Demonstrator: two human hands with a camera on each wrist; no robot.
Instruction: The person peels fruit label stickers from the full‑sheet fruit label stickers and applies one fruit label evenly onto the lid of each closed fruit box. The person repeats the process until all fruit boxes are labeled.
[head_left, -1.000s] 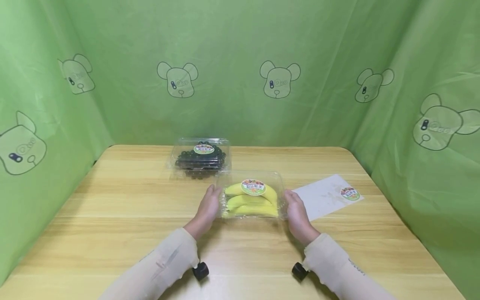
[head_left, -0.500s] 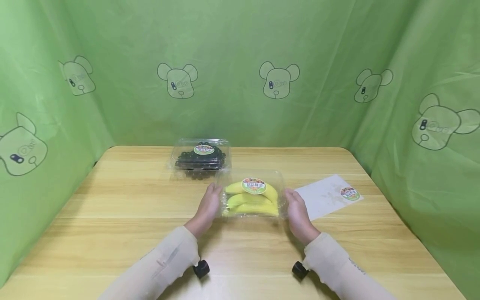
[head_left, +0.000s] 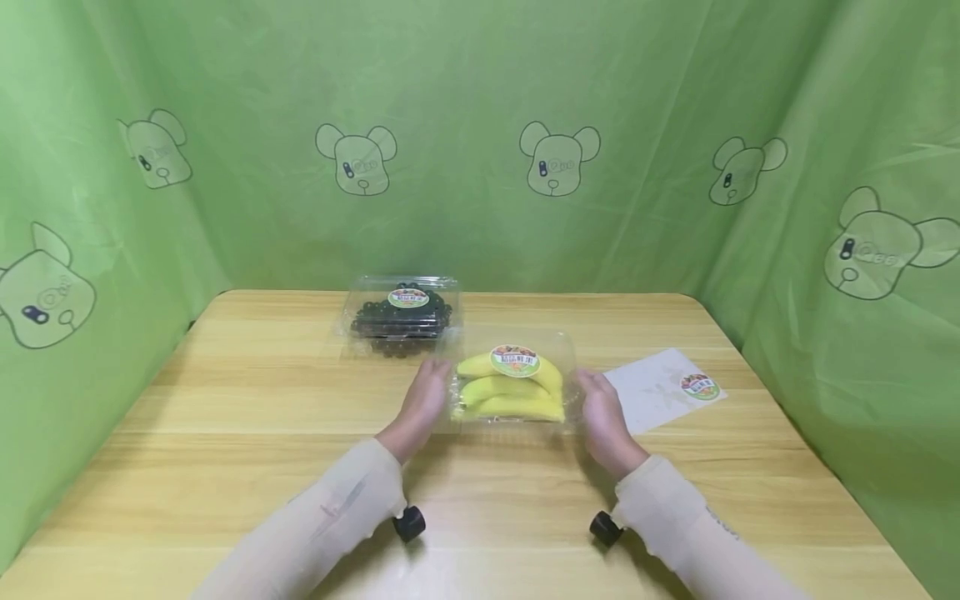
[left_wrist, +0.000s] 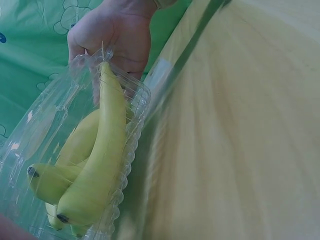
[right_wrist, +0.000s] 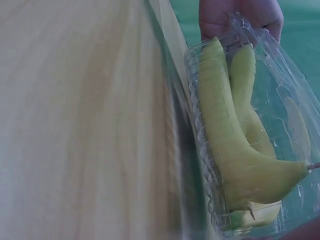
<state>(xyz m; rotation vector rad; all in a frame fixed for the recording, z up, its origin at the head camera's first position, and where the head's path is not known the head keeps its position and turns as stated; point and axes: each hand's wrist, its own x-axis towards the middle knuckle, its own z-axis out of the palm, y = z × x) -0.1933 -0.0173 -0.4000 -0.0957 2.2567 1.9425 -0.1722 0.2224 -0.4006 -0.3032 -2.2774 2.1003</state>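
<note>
Between both hands is a clear plastic clamshell box [head_left: 480, 412] of yellow bananas [head_left: 510, 406], with a round fruit sticker [head_left: 515, 361] on its lid. My left hand [head_left: 420, 404] grips the box's left end, and my right hand [head_left: 606, 421] grips the right end. In the left wrist view, the right hand [left_wrist: 117, 37] shows at the box's far end, bananas [left_wrist: 102, 160] visible through the plastic. Across the right wrist view's top, the left hand [right_wrist: 240, 17] holds the opposite end. Several fingers are hidden behind the box.
A second clear box [head_left: 360, 292] of dark grapes [head_left: 401, 317] stands at the back, left of centre; the banana box overlaps its corner in the head view. A white sheet [head_left: 645, 387] with a round sticker [head_left: 700, 387] lies right. Green curtains [head_left: 465, 67] surround the wooden table [head_left: 262, 417].
Both hands have moved the banana box slightly away from me and to the right within the last half second. The grape box and the sheet have stayed in place.
</note>
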